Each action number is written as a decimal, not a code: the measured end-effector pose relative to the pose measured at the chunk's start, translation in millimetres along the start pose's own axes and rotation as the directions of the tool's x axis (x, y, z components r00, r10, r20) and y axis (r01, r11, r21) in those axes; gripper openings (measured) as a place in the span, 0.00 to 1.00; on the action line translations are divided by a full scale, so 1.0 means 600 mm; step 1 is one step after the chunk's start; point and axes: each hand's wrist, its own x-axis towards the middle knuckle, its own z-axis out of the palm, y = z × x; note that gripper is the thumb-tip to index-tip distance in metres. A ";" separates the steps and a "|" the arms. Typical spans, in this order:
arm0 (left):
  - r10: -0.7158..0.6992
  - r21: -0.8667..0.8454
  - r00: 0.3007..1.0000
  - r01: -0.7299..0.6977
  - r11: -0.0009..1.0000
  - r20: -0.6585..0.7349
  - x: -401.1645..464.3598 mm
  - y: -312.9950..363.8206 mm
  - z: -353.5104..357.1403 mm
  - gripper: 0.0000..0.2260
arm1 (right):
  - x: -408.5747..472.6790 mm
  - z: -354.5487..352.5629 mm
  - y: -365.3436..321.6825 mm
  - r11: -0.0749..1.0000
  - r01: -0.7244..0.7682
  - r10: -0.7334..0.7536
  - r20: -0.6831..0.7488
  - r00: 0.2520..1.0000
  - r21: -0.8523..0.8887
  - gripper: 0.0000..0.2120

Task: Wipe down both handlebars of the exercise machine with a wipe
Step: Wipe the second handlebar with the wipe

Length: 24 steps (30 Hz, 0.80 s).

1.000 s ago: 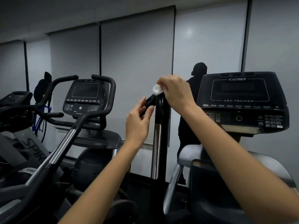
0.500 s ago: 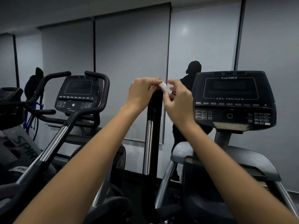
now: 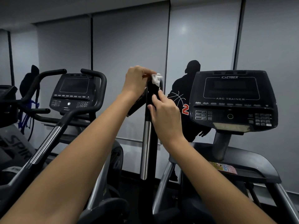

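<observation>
Wipe [image 3: 156, 79] passed into left hand [image 3: 137, 81] (pinched atop handlebar [image 3: 149, 101]); right hand [image 3: 165, 110] grips below.

The dark floor [image 3: 129, 180] carries the exercise machines side by side: the Cybex machine [image 3: 233, 101] stands at right and a second machine [image 3: 72, 94] at left. A colourful leaflet [image 3: 224, 168] lies flat on the Cybex machine's black shelf [image 3: 252, 165] below its console.

White wipe [image 3: 156, 80] on a black handlebar [image 3: 151, 101] with a chrome strip — black console [image 3: 233, 101], white lettering.
</observation>
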 end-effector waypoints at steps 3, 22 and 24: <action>-0.014 -0.036 0.999 0.013 0.999 -0.037 -0.001 -0.006 0.006 0.12 | -0.005 0.020 0.002 0.996 0.004 -0.006 -0.029 1.000 -0.091 0.18; -0.006 -0.155 0.996 -0.008 0.988 -0.091 0.023 -0.059 0.048 0.13 | -0.003 0.027 -0.013 0.950 0.061 -0.061 0.010 0.998 -0.307 0.26; 0.011 -0.145 0.997 -0.022 0.989 -0.072 0.031 -0.061 0.052 0.11 | -0.002 0.026 -0.015 0.948 0.062 -0.067 -0.004 0.998 -0.311 0.26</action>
